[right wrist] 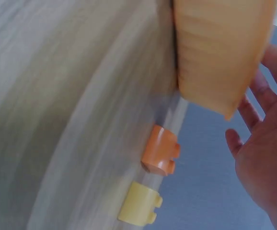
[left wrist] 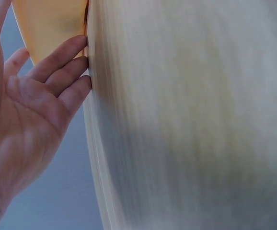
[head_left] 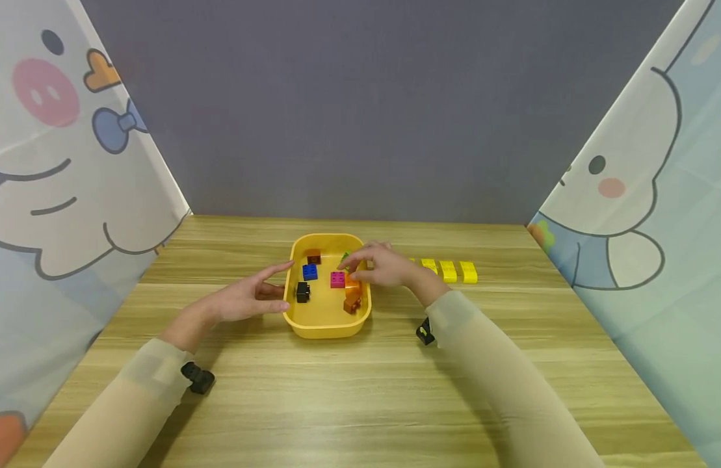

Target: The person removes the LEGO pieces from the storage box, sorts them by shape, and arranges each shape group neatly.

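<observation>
A yellow plastic bin holds several toy building blocks. Against its left wall rests my left hand, fingers spread and fairly straight; the left wrist view shows the fingertips low beside it. My right hand reaches over the right rim, fingers lightly bent above the blocks. Beneath its fingers are a pink block, an orange block and a partly hidden green block. Blue, black and brown blocks lie left, and a darker orange block front right.
A row of yellow blocks stands on the wooden table right of the bin. In the right wrist view, an orange block sits between the bin and a yellow block. A grey panel rises behind.
</observation>
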The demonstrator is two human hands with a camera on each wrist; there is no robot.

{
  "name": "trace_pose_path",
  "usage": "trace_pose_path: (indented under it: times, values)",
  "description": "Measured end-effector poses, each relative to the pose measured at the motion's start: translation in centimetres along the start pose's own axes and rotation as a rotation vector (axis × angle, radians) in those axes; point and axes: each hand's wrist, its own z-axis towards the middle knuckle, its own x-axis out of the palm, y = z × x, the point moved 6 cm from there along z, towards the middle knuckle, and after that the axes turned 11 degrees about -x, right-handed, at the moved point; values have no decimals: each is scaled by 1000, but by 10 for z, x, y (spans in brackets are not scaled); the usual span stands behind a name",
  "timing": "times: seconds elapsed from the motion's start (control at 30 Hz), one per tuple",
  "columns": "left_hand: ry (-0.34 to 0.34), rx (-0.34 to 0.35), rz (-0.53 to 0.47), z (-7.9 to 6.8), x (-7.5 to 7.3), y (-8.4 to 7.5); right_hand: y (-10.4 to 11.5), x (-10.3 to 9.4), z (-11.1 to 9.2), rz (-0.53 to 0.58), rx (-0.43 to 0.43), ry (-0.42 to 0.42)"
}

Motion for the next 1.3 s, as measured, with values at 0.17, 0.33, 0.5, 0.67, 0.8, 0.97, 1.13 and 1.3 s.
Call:
trace_pose_path:
  times: [0.17,0.33,0.5,0.67,0.8,0.97,1.13,1.3]
  values:
    - [7,2,-2,0,1,-2,-6,9,3,-95,58,60]
    - [0,0,1,1,0,-2,-5,12,5,-135,61,90]
    - [-3,7,13,-1,1,-4,11,17,16,-117,13,138]
    - [-10,13,12,1,2,-2,23,27,30,-74,-16,183]
    - [-1,22,10,2,4,-2,22,33,34,-95,3,181]
    - [9,30,4,1,3,-3,20,39,33,-225,35,178]
    - [8,31,1,-1,1,-4,22,42,33,-236,57,149]
    - [3,28,0,-1,1,-1,22,44,34,-264,78,140]
